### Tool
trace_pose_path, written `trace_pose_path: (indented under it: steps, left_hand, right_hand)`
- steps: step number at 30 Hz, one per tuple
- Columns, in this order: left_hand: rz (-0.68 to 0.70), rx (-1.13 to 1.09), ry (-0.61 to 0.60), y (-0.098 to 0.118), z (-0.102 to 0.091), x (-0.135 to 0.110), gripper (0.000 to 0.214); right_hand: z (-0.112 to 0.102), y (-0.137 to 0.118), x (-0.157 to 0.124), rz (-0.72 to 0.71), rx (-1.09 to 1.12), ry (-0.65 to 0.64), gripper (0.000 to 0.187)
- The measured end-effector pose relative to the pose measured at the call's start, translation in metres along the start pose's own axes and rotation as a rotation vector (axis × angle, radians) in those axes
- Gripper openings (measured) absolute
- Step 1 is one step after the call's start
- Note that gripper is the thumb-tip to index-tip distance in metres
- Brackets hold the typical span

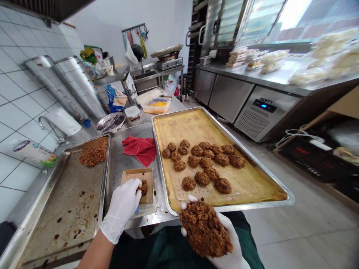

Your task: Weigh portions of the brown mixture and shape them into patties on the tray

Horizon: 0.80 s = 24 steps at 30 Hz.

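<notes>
My left hand [125,203], in a white glove, reaches into a small cardboard tray [131,173], its fingers closed around a small brown lump of dough [143,187]. Under that tray sits what looks like a flat scale [150,209]. A large slab of coarse brown dough [206,229] rests in my gloved right hand [231,246], whose fingers wrap its edges near my lap. Beyond it, a big baking tray [288,196] lined with yellowish paper carries many rough brown dough balls [206,162], grouped toward its near half.
On the left lies a stained metal tray [70,213] with a remaining block of brown dough [94,150]. A red cloth [140,148] is crumpled between the trays. Behind are a foil-like dish [111,122] and a tub with orange contents [157,105]. A steel counter [232,93] stands at right.
</notes>
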<state>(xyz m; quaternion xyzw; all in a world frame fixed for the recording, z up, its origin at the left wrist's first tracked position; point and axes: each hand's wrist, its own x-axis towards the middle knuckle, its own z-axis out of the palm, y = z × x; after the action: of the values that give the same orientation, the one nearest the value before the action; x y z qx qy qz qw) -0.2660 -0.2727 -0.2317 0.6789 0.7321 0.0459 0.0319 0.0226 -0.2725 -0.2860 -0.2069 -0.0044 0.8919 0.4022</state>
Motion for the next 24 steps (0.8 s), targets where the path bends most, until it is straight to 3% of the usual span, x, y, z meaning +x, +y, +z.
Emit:
trace_pose_path:
  steps: [4,8,15,18,21,24]
  left_hand:
    - [0.054,-0.033,-0.001,-0.004,0.006,-0.002,0.016]
    - [0.016,0.012,-0.005,0.000,0.007,0.000,0.014]
    - [-0.044,-0.074,0.055,-0.001,-0.009,-0.004,0.014]
    - [-0.052,-0.080,0.142,0.000,-0.020,-0.012,0.017]
    - [-0.038,-0.125,0.261,0.019,-0.034,-0.024,0.015]
    - [0.083,-0.327,0.260,0.056,-0.043,-0.037,0.008]
  right_hand:
    - [-0.001,0.001,0.000,0.004,-0.008,-0.018,0.046]
    - [-0.001,0.002,0.001,0.009,-0.010,-0.036,0.045]
    - [0.002,0.003,0.000,0.034,0.020,-0.106,0.041]
    - [0.004,0.006,-0.001,0.039,0.031,-0.114,0.035]
    - [0.008,0.008,-0.001,0.040,0.027,-0.116,0.034]
    - [0.013,0.011,0.000,0.036,-0.016,-0.088,0.035]
